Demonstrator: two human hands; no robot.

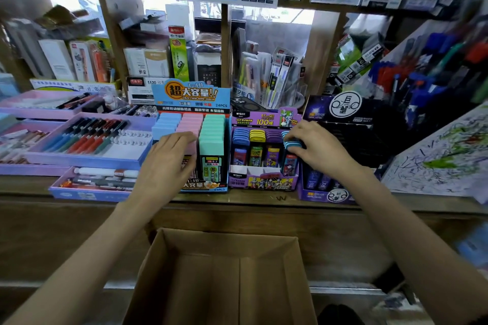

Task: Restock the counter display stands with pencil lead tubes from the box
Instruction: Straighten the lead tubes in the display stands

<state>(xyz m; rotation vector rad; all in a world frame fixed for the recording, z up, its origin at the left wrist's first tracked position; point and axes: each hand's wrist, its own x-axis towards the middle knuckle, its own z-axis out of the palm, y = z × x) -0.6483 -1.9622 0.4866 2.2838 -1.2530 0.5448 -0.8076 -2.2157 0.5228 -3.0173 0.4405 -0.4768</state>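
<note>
Head view, the only one I have. The left hand (pixel 165 163) lies over the front of the blue stand (pixel 211 103), fingers stretched nearly flat across the pink cases (pixel 188 124). That grip is loose and pinches nothing I can see. The mint cases (pixel 212 140) stand just beside it, untouched.

The right hand (pixel 314 148) is the one that matters. Its fingers curl over the blue-capped tubes (pixel 291 144) at the right-hand column of the purple stand (pixel 264 183), so that grip is closed round them.

The tubes stand upright with a slight lean back, caps up, long axis running down into the slot. The hand sits above and to the right of them. I judge the next move is a push straight down that axis, and the right hand is plainly nearer. The left is a whole stand away.

Both stands sit on the bench (pixel 264 202). The cardboard box (pixel 211 285) lies below, between the forearms, well apart from either hand.

The right fingertips are hidden, so I cannot count the tubes they hold. The box shows bare cardboard, but its near part is cut off by the frame. The dark stand (pixel 343 119) and the right edge are too blurred to read.
</note>
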